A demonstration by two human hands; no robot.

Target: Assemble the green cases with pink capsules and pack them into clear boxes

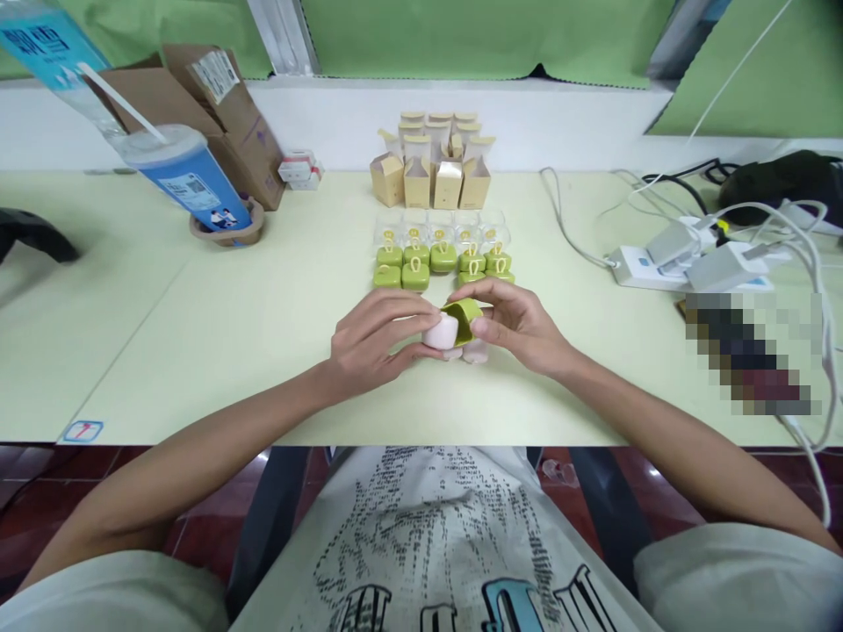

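Observation:
My left hand [382, 338] grips a small white rounded case [441, 333] between thumb and fingers. Just to its right, my right hand [523, 326] holds a hollow green cover [466, 318], its opening turned toward the white case. The two objects meet or overlap at the cover's edge. Under and behind them, small pale pieces [475, 351] rest on the table, partly hidden by my hands. Beyond my hands stand several green cases with loops [415, 273] in rows, and behind those are clear plastic pieces with yellow round marks [441, 230].
Several open cardboard boxes [417, 183] stand at the back of the table [263, 351]. At left are a blue cup [190, 180], a bottle and a large carton [243, 132]. A power strip [659, 270] with cables and a blurred-out item lie at right.

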